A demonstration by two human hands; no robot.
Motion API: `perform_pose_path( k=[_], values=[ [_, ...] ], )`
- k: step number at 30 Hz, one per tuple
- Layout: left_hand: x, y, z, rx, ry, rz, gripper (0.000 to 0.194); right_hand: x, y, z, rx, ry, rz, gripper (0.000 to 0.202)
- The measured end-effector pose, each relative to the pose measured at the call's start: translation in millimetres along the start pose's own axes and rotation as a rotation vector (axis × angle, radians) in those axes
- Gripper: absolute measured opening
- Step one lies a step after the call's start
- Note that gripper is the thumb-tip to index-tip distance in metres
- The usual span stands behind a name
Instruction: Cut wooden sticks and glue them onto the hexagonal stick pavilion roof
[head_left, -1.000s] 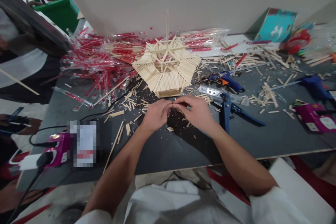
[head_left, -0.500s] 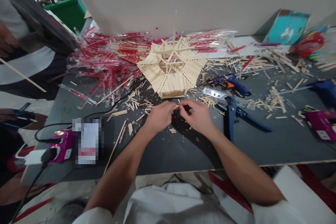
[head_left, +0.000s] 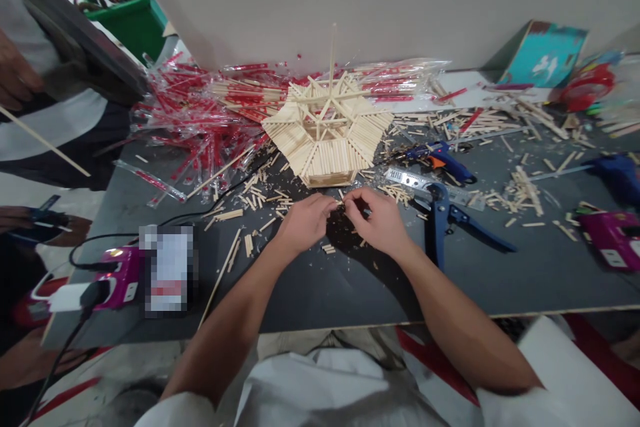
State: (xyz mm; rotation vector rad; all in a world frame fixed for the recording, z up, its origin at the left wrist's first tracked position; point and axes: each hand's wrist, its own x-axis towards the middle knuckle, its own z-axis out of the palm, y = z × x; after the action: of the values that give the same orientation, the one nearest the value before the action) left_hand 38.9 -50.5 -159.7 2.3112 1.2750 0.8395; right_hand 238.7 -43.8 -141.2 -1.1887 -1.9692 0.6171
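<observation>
My left hand [head_left: 311, 219] and my right hand [head_left: 373, 217] are held close together over the dark table [head_left: 310, 293], just in front of a star-shaped structure of wooden sticks [head_left: 333, 155]. The fingers of each hand are pinched. A tiny pale piece shows between the two sets of fingertips, too small to name. One thin stick [head_left: 333, 57] stands upright at the back of the structure. Blue cutters [head_left: 440, 220] lie to the right of my right hand, beside a clear ruler [head_left: 415, 180].
Red-and-clear wrappers [head_left: 200, 120] pile up behind left. A blue glue gun [head_left: 450, 161], stick offcuts [head_left: 525, 190] and a magenta power strip [head_left: 613, 240] lie right. A phone [head_left: 170, 273] and another magenta strip [head_left: 120, 273] sit left, near other people's hands [head_left: 75, 230].
The fingers of my right hand have shifted slightly, and its fingertips sit a little farther from my left hand. My left hand and the stick structure look nearly unchanged.
</observation>
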Motion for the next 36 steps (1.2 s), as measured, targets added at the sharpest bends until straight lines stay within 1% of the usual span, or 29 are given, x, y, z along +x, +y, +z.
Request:
perform_pose_path(
  k=[3,7,10,15,20,23,27,30,33,36],
  values=[
    [-0.7,-1.5,0.5,-0.007,0.002,0.017,0.021,-0.4,0.0,-0.9,0.043,-0.065,-0.032,0.012],
    [-0.7,-1.7,0.1,-0.005,0.006,0.021,0.022,0.0,0.8,-0.8,0.087,-0.067,-0.068,0.013],
    [-0.6,-0.9,-0.7,-0.002,0.011,0.032,0.023,0.6,0.7,-2.3,0.114,-0.087,-0.051,0.016],
    [-0.2,4.6,-3.1,0.035,0.020,0.012,0.028,0.7,-0.5,-4.1,0.104,-0.059,-0.019,0.018],
    [1.6,8.4,-4.0,0.029,-0.023,-0.046,0.030,-0.2,0.6,-3.6,0.066,-0.019,0.001,0.016],
    [0.9,5.7,-0.4,0.018,0.018,-0.046,0.030,-0.5,0.5,-2.8,0.080,-0.023,0.003,0.016],
    [-3.3,3.0,5.6,0.050,0.114,0.061,0.028,-0.8,-1.2,-1.3,0.075,-0.044,-0.006,0.017],
    [-6.0,3.8,8.6,0.120,0.179,0.109,0.024,-1.3,-2.4,0.3,0.078,-0.016,0.016,0.017],
    [-6.8,5.2,9.7,0.157,0.199,0.117,0.022,-1.7,-2.9,1.6,0.094,0.017,0.052,0.017],
    [-6.3,6.2,8.7,0.207,0.192,0.095,0.020,-1.9,-2.2,2.4,0.120,0.016,0.063,0.016]
  ],
)
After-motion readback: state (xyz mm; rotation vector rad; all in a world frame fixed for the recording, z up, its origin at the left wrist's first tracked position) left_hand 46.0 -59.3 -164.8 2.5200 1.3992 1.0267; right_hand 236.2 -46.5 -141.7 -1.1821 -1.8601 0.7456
